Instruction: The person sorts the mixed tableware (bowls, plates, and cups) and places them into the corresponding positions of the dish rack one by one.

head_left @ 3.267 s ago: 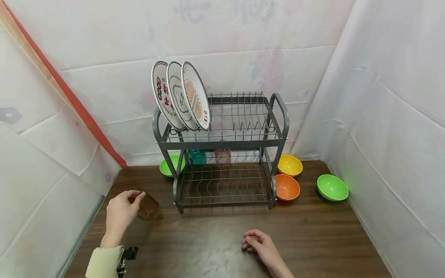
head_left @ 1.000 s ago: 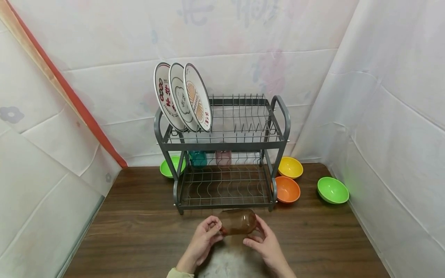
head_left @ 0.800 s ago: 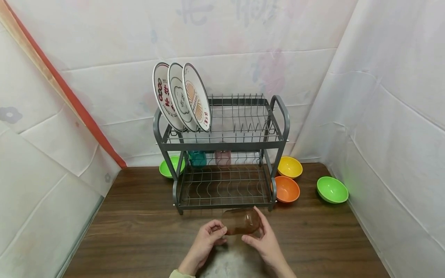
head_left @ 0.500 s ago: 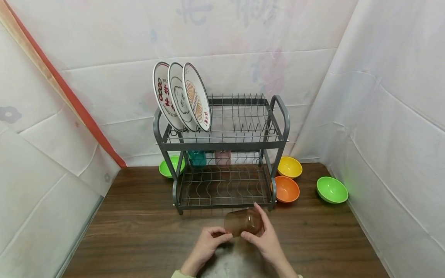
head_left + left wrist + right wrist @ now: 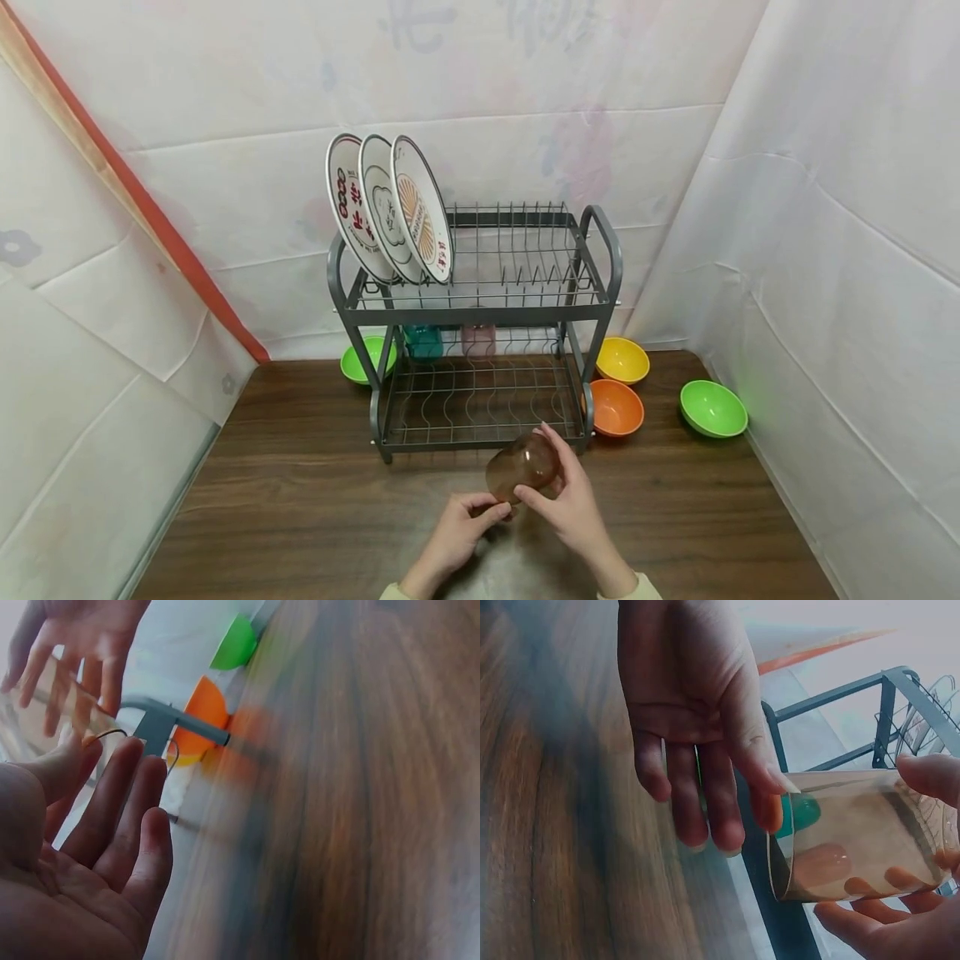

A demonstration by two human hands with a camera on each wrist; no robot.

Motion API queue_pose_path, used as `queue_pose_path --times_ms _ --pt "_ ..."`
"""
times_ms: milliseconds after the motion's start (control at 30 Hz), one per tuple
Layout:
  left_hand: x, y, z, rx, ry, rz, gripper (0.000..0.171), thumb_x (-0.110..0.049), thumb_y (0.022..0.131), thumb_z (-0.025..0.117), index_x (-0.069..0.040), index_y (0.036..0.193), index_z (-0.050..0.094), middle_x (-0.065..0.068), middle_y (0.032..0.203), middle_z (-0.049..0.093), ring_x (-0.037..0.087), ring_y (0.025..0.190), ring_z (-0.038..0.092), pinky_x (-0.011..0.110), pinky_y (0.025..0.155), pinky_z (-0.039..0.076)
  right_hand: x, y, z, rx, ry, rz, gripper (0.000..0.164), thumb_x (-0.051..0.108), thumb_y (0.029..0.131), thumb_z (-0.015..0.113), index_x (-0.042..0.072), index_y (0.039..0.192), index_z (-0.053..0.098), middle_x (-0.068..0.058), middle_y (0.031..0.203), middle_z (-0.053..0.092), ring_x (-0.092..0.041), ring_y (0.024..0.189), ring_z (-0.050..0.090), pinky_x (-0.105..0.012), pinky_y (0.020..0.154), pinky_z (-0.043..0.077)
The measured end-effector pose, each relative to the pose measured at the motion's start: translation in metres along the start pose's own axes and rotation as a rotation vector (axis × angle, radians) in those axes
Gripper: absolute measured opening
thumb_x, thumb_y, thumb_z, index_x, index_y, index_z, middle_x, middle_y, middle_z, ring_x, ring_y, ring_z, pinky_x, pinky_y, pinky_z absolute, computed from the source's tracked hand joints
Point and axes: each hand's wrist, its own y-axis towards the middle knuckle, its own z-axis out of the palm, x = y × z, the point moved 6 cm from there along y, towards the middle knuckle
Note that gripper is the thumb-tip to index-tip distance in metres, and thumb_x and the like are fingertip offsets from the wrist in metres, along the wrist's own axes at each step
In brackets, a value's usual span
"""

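A brown cup point(image 5: 522, 465) is gripped on its side by the right hand point(image 5: 567, 504), fingers curled round it, just in front of the rack point(image 5: 480, 321). Its rim is touched by the left hand point(image 5: 457, 533), fingers relaxed and spread.

The cup point(image 5: 522, 469) sat in the right hand point(image 5: 567, 504), with the left hand point(image 5: 459, 533) just left of it, fingertips at its rim. Straight beyond the hands stood the rack point(image 5: 480, 367) on the table point(image 5: 300, 500). Plates point(image 5: 390, 208) stood on its upper tier, up and left of the hands. Three bowls point(image 5: 615, 407) lay beyond and right of the right hand; another bowl point(image 5: 360, 363) lay beyond the left.
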Motion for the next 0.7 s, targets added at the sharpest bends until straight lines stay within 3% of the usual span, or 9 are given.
queue_pose_path --times_ms 233,467,633,700 --pt "0.000 0.001 0.011 0.061 -0.020 0.000 0.025 -0.015 0.099 0.062 0.007 0.107 0.071 0.021 0.095 0.073 0.033 0.090 0.071 0.034 0.076 0.056 0.006 0.005 -0.002 -0.031 -0.120 -0.019 0.083 -0.006 0.077 0.082 0.012 0.148 0.042 -0.019 0.146 0.044 -0.023 0.125 0.051 -0.036 0.093 0.051" --pt "0.002 0.002 0.018 0.100 -0.036 -0.036 0.031 -0.015 0.099 0.062 0.009 0.118 0.065 0.023 0.099 0.072 0.025 0.089 0.072 0.030 0.076 0.054 0.039 0.009 0.003 0.004 -0.153 -0.066 0.075 -0.005 0.078 0.082 0.002 0.143 0.046 -0.023 0.139 0.049 -0.027 0.121 0.055 -0.028 0.093 0.050" --pt "0.005 0.003 0.020 0.109 -0.020 -0.053 0.028 -0.011 0.099 0.061 0.007 0.120 0.065 0.022 0.098 0.072 0.028 0.089 0.071 0.029 0.075 0.053 0.047 0.013 0.006 0.034 -0.212 -0.066 0.073 -0.001 0.078 0.083 0.003 0.142 0.049 -0.018 0.136 0.053 -0.026 0.118 0.057 -0.039 0.092 0.052" --pt "0.005 0.004 0.020 0.109 -0.022 -0.059 0.028 -0.011 0.099 0.061 0.007 0.121 0.065 0.022 0.098 0.072 0.029 0.088 0.071 0.030 0.074 0.053 0.039 0.016 0.006 0.042 -0.233 -0.053 0.074 -0.001 0.076 0.084 0.004 0.142 0.049 -0.017 0.134 0.054 -0.028 0.116 0.058 -0.043 0.090 0.052"
